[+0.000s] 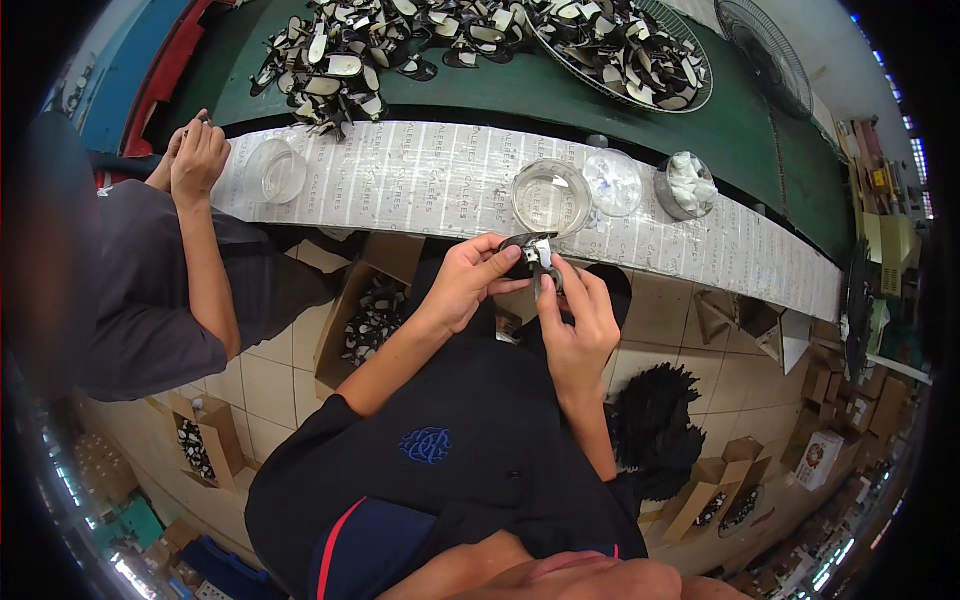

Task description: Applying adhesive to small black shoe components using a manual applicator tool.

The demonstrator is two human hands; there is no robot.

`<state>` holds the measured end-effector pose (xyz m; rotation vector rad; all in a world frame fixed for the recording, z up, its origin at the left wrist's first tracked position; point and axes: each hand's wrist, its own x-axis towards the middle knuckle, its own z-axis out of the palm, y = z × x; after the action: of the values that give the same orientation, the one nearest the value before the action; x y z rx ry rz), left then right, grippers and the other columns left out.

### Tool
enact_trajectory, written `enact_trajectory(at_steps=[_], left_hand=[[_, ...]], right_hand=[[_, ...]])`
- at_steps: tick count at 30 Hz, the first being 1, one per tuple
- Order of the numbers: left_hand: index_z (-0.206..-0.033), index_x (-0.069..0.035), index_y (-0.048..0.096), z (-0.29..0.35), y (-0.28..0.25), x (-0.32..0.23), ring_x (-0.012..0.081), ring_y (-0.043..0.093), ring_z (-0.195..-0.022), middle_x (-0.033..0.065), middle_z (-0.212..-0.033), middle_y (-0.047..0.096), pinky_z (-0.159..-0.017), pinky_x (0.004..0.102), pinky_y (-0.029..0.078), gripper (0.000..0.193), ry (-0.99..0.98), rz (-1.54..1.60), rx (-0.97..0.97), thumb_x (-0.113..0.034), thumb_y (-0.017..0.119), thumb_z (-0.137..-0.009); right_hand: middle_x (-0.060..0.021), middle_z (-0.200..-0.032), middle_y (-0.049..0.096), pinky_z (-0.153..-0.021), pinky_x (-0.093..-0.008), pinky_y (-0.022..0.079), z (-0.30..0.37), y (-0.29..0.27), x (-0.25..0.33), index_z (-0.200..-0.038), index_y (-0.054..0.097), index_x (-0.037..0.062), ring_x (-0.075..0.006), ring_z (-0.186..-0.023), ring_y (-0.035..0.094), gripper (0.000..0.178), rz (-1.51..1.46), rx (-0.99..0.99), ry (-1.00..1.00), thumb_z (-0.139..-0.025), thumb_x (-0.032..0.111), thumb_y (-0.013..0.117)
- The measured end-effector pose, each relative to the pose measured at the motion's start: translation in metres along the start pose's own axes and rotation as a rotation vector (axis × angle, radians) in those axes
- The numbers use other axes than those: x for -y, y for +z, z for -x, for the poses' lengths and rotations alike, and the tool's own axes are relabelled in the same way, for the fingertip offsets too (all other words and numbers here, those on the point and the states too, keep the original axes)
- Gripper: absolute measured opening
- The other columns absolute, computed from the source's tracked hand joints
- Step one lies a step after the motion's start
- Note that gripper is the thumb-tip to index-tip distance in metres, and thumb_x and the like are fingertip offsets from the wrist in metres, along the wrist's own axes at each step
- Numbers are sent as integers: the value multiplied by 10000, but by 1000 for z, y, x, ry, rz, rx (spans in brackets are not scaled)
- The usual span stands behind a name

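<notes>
In front of my chest, at the near edge of the table, both hands are on a small curved black piece [517, 241] with a white patch on it. My left hand [462, 287] grips its left side between thumb and fingers. From the right, my right hand [581, 325] pinches its lower right part, close to the white patch. The fingers hide part of the piece, and its exact kind cannot be made out. Just beyond it stands a round clear bowl [551, 199], nearest to my hands.
A white-lidded tub [612, 183] and a jar of white wads [687, 187] stand to the right. Black-and-cream pieces [340, 65] heap on the green table [455, 97]; more fill a wire basket [635, 50]. A co-worker's hands [199, 157] are at left, beside another clear bowl [275, 171].
</notes>
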<state>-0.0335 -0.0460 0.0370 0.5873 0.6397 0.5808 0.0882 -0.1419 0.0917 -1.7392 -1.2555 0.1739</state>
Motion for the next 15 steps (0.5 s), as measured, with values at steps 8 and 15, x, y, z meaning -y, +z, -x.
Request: enact_trajectory(at_steps=[8, 15], left_hand=[[-1063, 14, 582, -1, 3, 2, 142, 645, -943, 73, -1009, 646, -858, 334, 577, 196, 7, -1, 5, -148, 590, -954], [-1054, 20, 579, -1, 6, 1, 148, 648, -936, 79, -1003, 644, -853, 338, 579, 190, 5, -7, 1, -140, 592, -951]], right_hand=[[-118, -964, 605, -588, -272, 552, 1, -2, -4, -1100, 670, -2, -168, -714, 651, 263, 6, -12, 22, -839, 27, 689], [-116, -965, 609, -581, -268, 545, 1, -6, -6, -1098, 671, 2, -165, -708, 644, 257, 39, -35, 23, -844, 32, 686]])
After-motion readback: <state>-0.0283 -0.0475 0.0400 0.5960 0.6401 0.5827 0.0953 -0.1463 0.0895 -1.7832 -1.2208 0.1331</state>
